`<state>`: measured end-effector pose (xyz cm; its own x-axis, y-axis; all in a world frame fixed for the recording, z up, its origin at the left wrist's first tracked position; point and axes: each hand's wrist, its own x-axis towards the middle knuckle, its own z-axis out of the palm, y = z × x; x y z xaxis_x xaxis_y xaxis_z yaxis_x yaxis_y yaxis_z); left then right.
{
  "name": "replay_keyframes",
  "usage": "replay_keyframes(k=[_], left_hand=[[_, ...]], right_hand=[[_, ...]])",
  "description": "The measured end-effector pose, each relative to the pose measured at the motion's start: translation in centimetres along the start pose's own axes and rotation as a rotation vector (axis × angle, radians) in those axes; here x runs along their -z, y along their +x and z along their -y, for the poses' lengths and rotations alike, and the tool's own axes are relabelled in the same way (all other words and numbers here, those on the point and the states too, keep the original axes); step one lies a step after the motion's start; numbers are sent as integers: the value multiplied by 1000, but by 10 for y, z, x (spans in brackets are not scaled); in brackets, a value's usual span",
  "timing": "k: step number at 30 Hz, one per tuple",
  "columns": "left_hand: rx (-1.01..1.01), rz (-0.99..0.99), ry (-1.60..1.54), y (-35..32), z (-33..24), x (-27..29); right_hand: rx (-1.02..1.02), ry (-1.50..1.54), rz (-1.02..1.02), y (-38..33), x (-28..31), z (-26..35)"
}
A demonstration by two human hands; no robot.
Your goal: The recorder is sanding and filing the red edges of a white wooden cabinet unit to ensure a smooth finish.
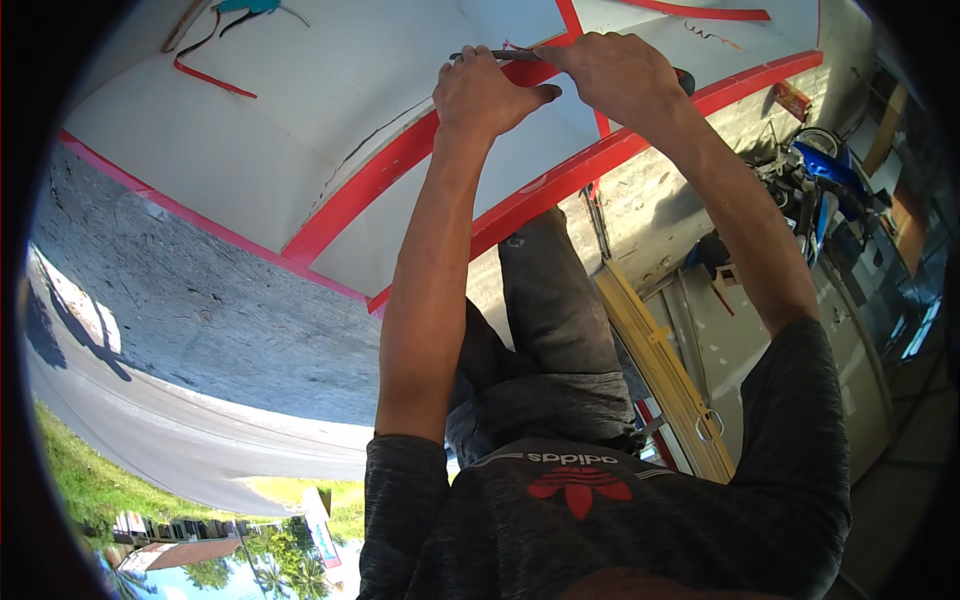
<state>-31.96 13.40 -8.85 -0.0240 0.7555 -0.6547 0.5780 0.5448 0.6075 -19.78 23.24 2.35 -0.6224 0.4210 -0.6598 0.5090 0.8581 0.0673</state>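
Note:
A large white board (250, 140) with red tape strips (380, 175) lies on the ground in front of me. Both hands meet at its far part, over a crossing of red strips. My left hand (490, 92) pinches a thin dark tool (500, 55) with curled fingers, the thumb pointing right. Right beside it, my right hand (612, 68) closes over the same tool's other end, where a dark and red butt (685, 80) sticks out. The tool lies roughly level along the board. Its tip is too small to make out.
A loose red strip (212, 80) and a turquoise object (245, 6) lie on the board's far left. A blue motorcycle (822, 170) stands at right, yellowish slats (668, 380) below it. My dark trouser leg (545, 290) is by the board's edge. Rough ground (200, 300) and a road (150, 430) lie left.

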Motion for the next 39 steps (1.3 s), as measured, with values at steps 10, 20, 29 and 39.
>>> replay_keyframes(k=[10, 20, 29, 39], left_hand=[[38, 124, -53, -12, -8, 8], [37, 106, 14, 19, -5, -5], [-46, -30, 43, 18, -20, -5], [-40, 80, -15, 7, -19, -6]], right_hand=[[-3, -42, 119, -14, 22, 8], [-2, 13, -27, 10, -24, -10], [-4, -36, -122, 1, -14, -23], [-48, -76, 39, -18, 14, -11]])
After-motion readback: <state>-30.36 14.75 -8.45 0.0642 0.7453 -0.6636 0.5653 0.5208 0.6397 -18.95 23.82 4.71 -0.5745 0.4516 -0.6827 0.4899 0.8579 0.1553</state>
